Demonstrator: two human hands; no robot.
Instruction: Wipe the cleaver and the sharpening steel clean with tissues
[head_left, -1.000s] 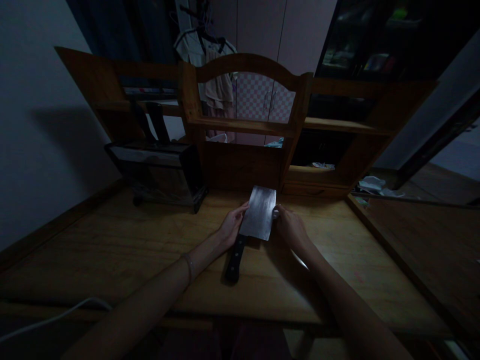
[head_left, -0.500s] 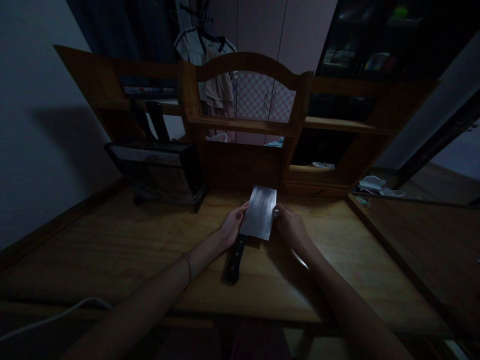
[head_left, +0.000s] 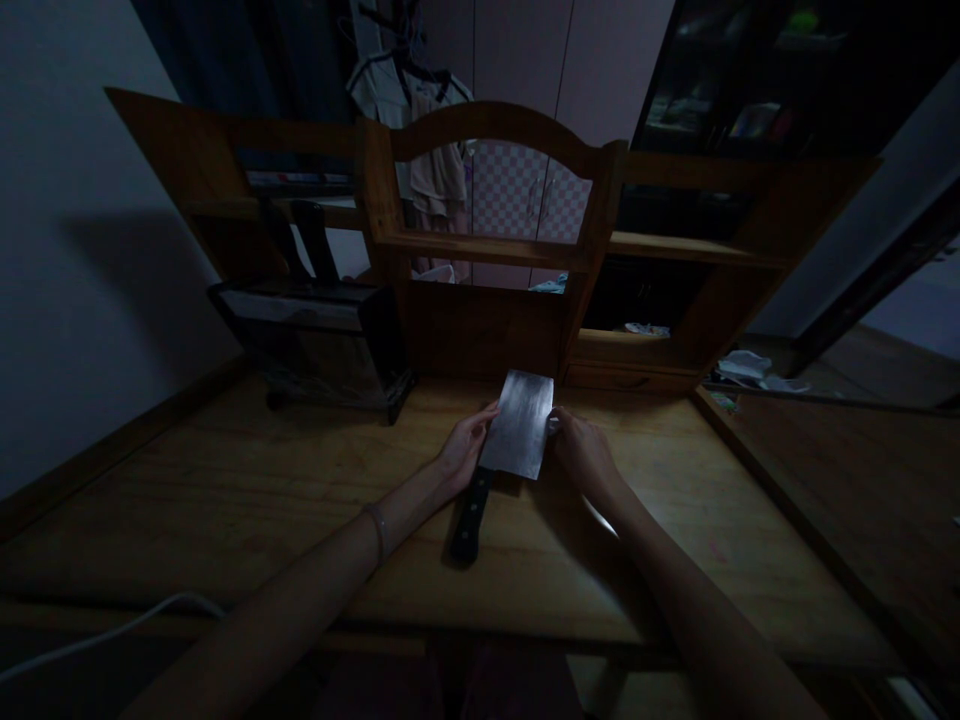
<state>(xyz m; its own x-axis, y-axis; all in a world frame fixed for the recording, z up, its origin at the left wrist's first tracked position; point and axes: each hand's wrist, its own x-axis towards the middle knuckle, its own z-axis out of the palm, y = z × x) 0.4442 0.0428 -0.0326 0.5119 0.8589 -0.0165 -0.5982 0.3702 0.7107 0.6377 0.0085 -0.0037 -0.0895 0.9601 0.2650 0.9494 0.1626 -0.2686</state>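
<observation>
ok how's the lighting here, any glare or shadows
Head view: dim overall, the upper-right cabinet nearly black; head view: sheen on the cleaver blade, glare on the desk to its right; head view: a soft shadow on the left wall.

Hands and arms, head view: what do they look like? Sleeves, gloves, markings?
Left arm and right arm are bare, no sleeves in view. Left grip and right grip are ungloved. One thin, pale bracelet circles the left forearm near the wrist. No markings or cables discernible; image is dim.
</observation>
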